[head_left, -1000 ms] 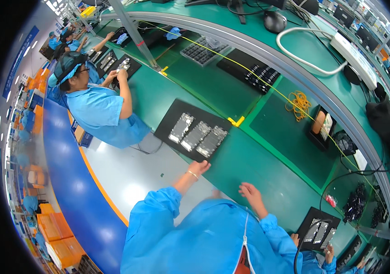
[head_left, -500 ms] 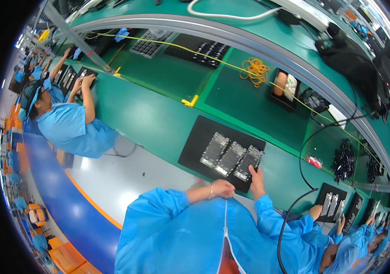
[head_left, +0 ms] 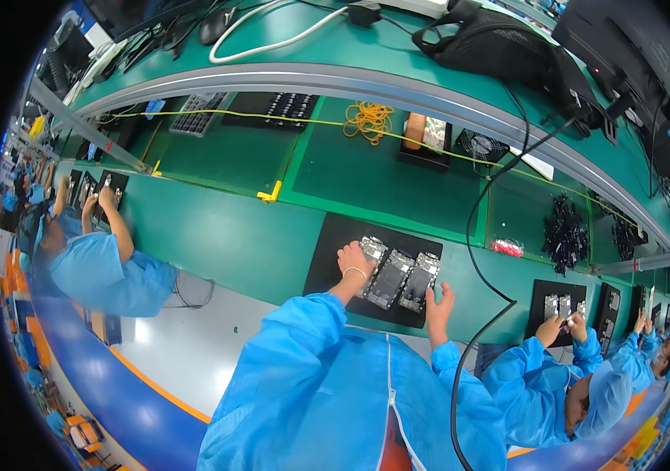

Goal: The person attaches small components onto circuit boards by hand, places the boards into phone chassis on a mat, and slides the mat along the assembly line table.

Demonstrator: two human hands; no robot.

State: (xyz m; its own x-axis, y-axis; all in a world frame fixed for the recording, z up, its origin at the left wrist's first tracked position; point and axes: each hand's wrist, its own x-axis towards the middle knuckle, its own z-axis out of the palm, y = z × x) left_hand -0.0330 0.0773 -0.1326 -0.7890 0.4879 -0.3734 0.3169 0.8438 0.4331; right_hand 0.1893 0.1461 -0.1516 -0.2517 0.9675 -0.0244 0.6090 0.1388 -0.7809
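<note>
Three phone frames with exposed circuit boards lie side by side on a black mat (head_left: pixel 324 267). My left hand (head_left: pixel 353 265) reaches over the left edge of the left phone frame (head_left: pixel 373 250), fingers slightly apart, and covers part of it; whether it grips the edge is hard to see. Between the other two lies the middle phone frame (head_left: pixel 390 280), which neither hand touches. Beside the right phone frame (head_left: pixel 420 281), near its lower right edge, my right hand (head_left: pixel 439 306) stands with thumb and fingers apart, holding nothing.
A black cable (head_left: pixel 482 334) hangs to the right of my right hand. Beyond the mat are an orange cord bundle (head_left: pixel 369 120), a black box (head_left: pixel 425 157) and a metal rail (head_left: pixel 272 78). Other people work at the left and right, one at another black mat (head_left: pixel 537 302).
My left hand has moved from in front of my body forward to the left phone frame. My right hand has drawn back slightly from the right phone frame, its fingers spread wider. The view has shifted.
</note>
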